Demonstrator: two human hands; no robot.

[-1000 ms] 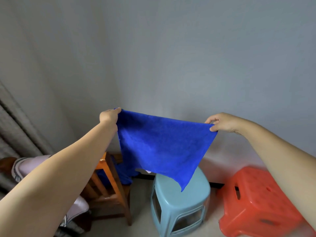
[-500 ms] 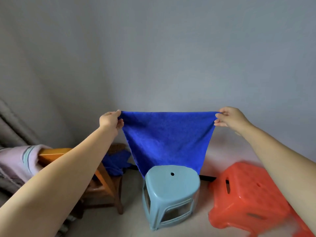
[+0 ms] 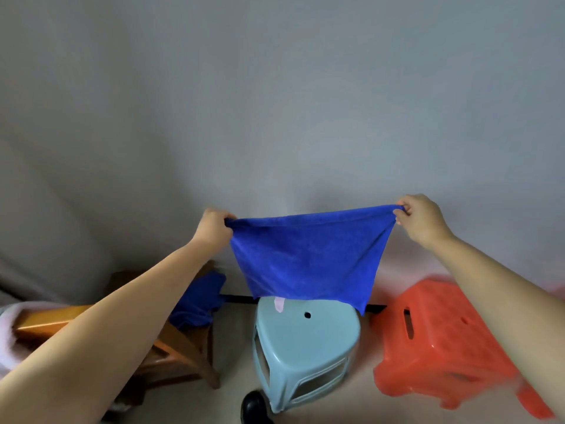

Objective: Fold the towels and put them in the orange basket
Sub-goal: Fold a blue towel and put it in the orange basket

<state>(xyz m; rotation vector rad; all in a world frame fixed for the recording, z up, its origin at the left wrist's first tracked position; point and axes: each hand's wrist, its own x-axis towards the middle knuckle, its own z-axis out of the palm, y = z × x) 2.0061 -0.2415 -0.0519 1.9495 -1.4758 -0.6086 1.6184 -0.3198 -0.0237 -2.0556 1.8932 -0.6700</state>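
Note:
I hold a blue towel (image 3: 308, 258) stretched out in the air in front of the wall. My left hand (image 3: 212, 226) pinches its top left corner and my right hand (image 3: 420, 217) pinches its top right corner. The towel hangs down with its lower edge just above the pale blue stool (image 3: 305, 341). More blue towels (image 3: 198, 296) lie in a heap on the wooden chair (image 3: 180, 347) at the left. No orange basket is in view.
An orange-red plastic stool (image 3: 443, 347) stands on the floor at the right. A pinkish cloth (image 3: 9, 338) drapes over the chair at the far left. A dark round object (image 3: 253, 408) sits at the bottom centre. A grey wall fills the background.
The towel's top edge has been pulled level between both hands and its free corner has swung down, so it hangs as a flat sheet. The view has tilted lower, towards the stools.

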